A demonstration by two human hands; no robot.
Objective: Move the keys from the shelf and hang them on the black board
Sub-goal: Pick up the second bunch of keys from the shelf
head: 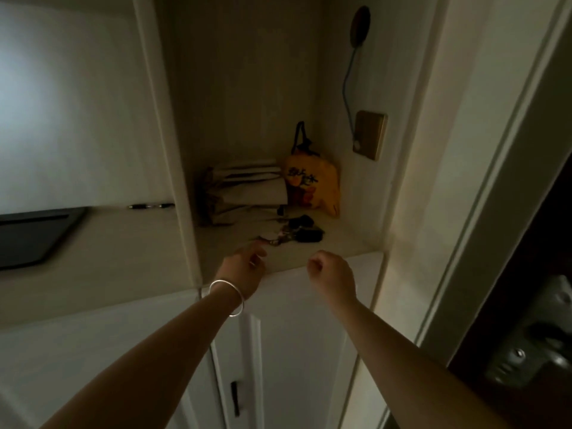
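A bunch of keys with dark fobs point(295, 232) lies on the pale shelf point(334, 247) of a wall niche, near its front. My left hand point(244, 269), with a silver bangle on the wrist, is at the shelf's front edge just below the leftmost key, fingers loosely curled and holding nothing. My right hand point(331, 274) hovers at the shelf edge to the right, closed into a loose fist, a short way from the keys. No black board for hanging shows clearly in this view.
Behind the keys stand a folded paper bag point(247, 190) and a yellow pouch point(312, 184). A switch plate point(370, 134) and a cable hang on the niche's right wall. A dark tray point(34, 233) sits on the ledge at left. White cabinet doors are below; a dark door with a lock point(532, 351) is at right.
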